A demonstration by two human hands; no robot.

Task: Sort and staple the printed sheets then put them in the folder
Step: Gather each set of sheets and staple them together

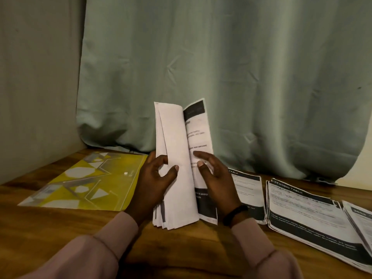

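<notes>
Sorting in hand, stapling not yet begun. Stack [177,168] held upright between both hands, long axis near vertical, bottom edge on table [60,234], printed face turned right. Left hand [155,182] gripping the folded-back sheets, thumb across them; right hand [213,178] spread flat on the open page. Next, probably: peel that page off to piles [302,214] right of the grip. Folder [84,182] lying left of it.

Upright bundle of white printed sheets [177,170], lower edge standing on the brown wooden table [60,228], gripped by the left hand [155,184]; right hand [215,178] fingers lie straight against the open page. Yellow patterned plastic folder [84,182] lies flat toward the table's left edge; stacks of black-banded printed sheets [306,214] lie toward its right edge.
</notes>
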